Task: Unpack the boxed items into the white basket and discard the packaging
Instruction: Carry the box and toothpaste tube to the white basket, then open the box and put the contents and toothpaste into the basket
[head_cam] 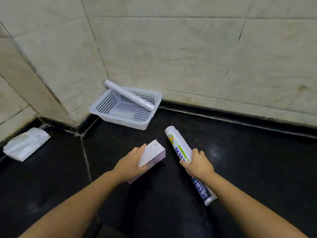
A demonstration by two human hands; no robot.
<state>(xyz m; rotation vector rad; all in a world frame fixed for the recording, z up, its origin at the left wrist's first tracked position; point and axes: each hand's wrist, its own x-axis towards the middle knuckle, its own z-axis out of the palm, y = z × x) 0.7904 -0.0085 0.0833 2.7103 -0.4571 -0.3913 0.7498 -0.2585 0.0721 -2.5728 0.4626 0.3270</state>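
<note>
A glossy black stone counter [240, 160] meets cream marble-tiled walls [188, 48]. At its back corner sits the white perforated plastic basket [109, 103], a plain white roll [128, 95] leaning across it. My left hand [130, 164] grips a pale lilac cardboard box [152, 155]; my right hand [197, 164] is closed around a printed roll [178, 148]. A white packet [25, 143] lies at the left edge.
</note>
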